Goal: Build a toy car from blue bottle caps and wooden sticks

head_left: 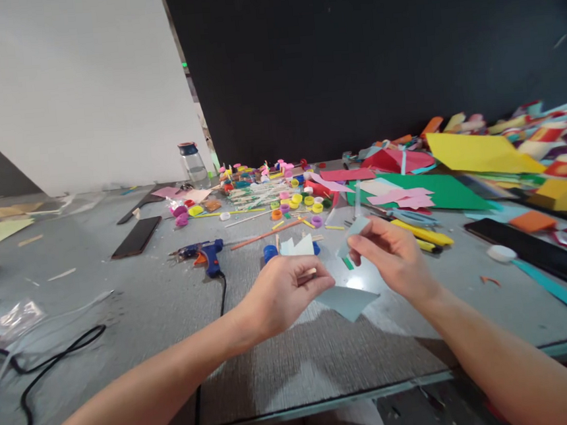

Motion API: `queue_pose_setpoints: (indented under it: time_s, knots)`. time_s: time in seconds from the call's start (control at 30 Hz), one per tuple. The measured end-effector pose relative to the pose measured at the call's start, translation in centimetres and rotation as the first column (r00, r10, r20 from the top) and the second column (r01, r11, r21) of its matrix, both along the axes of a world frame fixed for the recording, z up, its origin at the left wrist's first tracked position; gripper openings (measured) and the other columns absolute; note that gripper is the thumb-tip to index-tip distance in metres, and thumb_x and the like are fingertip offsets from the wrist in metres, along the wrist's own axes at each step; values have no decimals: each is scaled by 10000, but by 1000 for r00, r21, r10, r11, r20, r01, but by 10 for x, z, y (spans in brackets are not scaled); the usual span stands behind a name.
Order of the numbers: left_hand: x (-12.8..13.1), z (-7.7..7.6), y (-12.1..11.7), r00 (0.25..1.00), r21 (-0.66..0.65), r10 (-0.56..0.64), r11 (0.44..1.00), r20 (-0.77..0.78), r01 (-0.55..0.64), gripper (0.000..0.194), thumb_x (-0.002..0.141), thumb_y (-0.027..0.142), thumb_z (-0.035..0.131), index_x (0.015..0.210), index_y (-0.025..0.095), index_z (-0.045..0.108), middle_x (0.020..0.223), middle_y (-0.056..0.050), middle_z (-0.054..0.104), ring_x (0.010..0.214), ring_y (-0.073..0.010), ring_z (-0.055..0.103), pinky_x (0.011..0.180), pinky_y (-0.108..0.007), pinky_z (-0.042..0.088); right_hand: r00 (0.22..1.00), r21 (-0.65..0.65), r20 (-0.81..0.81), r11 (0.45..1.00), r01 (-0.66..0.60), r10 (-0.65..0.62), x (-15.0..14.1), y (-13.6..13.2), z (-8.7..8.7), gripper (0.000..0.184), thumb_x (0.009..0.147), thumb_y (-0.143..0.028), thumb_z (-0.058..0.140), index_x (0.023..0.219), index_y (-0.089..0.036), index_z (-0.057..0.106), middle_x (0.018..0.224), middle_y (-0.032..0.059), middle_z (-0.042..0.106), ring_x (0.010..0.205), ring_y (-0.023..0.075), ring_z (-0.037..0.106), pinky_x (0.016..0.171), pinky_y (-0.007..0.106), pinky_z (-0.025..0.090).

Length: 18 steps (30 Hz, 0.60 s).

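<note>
Fingers of the left hand (283, 295) are curled, with the thumb and index tips drawn narrow; a small pale piece (307, 275) shows at the gap behind the tips. Whether these fingers grip it cannot be determined. Fingers of the right hand (399, 255) are closed in a pinch on a light blue paper strip (358, 231), held tilted to the right of the left hand. A small green piece (349, 263) is visible at the lower end of the strip.

A light blue triangular sheet (349, 302) is located below and between the hands, its upper left part reaching the left fingertips; whether it is gripped or only lies there is unclear. Directly beyond the left hand, a light blue cut piece (298, 245) is positioned between two blue caps, the left cap (270, 253) being the more exposed.

The glue gun (206, 254) lies on the gray table (258, 380), left of the caps, nozzle directed left, cord (223, 294) running toward the near edge. Yellow cutters (423, 233) lie beyond the right hand. A black phone-like slab (535, 250) lies farther right, with a white round lid (501, 253) beside its near edge.
</note>
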<state>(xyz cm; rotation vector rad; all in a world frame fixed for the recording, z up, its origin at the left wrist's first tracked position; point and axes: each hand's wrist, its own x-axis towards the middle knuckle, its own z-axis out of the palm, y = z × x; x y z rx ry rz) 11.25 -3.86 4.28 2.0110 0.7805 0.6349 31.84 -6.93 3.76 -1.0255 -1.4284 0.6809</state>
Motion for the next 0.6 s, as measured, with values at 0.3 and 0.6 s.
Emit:
queue_pose_setpoints:
  time_s: [0.3,0.6]
  knots:
    - [10,28,4,997,272,66,959,37,-74,296,997,371,504,836,189,672,688,6,579,646,-134,486,579,-265,362,987,101,-116,987,121,-109,16,7,2,229,869,-319,722,678,-227,637,590,-6,610,550,150,550,548,311,438]
    - [132,62,112,979,426,200,889,-32,-167,246,1024,279,480,940,131,658,954,-78,671,948,-222,623,844,-362,497,777,355,-530,742,568,-341,79,28,16,231,862,-251,680,701,-246,515,611,-45,506,542,135,475,563,311,386]
